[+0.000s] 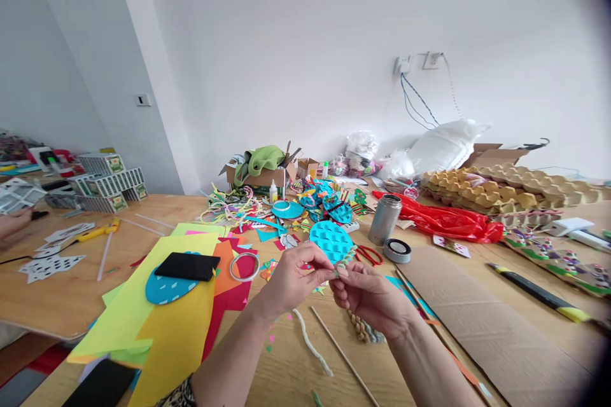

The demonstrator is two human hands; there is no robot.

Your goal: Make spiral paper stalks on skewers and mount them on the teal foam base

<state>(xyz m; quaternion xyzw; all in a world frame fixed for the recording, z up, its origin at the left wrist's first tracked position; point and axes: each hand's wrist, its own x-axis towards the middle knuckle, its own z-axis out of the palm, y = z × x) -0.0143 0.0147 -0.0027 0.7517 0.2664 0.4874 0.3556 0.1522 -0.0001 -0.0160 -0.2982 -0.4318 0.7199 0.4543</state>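
Observation:
My left hand (305,269) and my right hand (365,292) meet over the table's middle, both closed in a pinch on a pale green twisted cord (347,258). Its lower end is hidden by my fingers. Just under my right hand lie brown and grey twisted cords (359,325). A white fuzzy strip (311,344) and a thin wooden stick (341,353) rest nearer to me. Beyond the hands is a round blue piece with dents (329,240), beside red-handled scissors (370,255).
Coloured paper (179,324) bears a black phone (187,266) at left. On the right are a steel flask (384,221), cardboard (477,311), a utility knife (537,291) and egg trays (491,194). Another person's hand (14,224) is at far left near a glue gun (98,231).

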